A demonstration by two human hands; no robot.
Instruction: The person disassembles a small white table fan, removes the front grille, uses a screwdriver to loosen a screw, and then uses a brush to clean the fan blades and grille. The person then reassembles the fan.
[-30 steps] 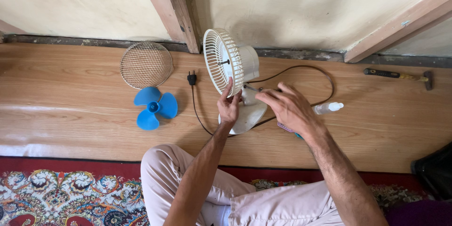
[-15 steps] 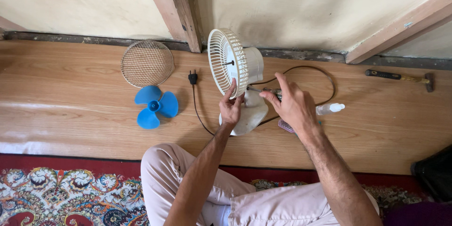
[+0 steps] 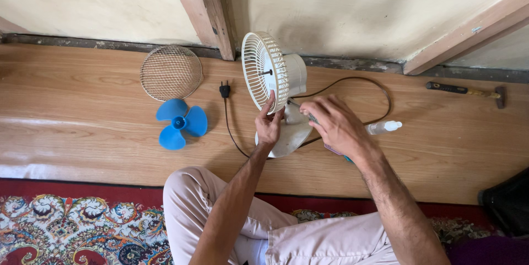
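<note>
Fan [image 3: 273, 77] upright, left hand [image 3: 269, 124] touching grille, right hand [image 3: 336, 127] behind

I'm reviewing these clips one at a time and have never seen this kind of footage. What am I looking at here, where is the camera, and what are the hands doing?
The camera sits on a person's head and looks down, so you see their own arms and legs from above. They sit by a wooden floor with a patterned rug under them. A small cream table fan stands in front of them with its front cover off. The left hand steadies the rear grille, and the right hand holds a thin tool, probably a screwdriver, near the motor housing. To the left lie a round mesh front guard and the blue fan blade. The black power cord and plug are unplugged. A small white bottle and a hammer lie to the right.
</note>
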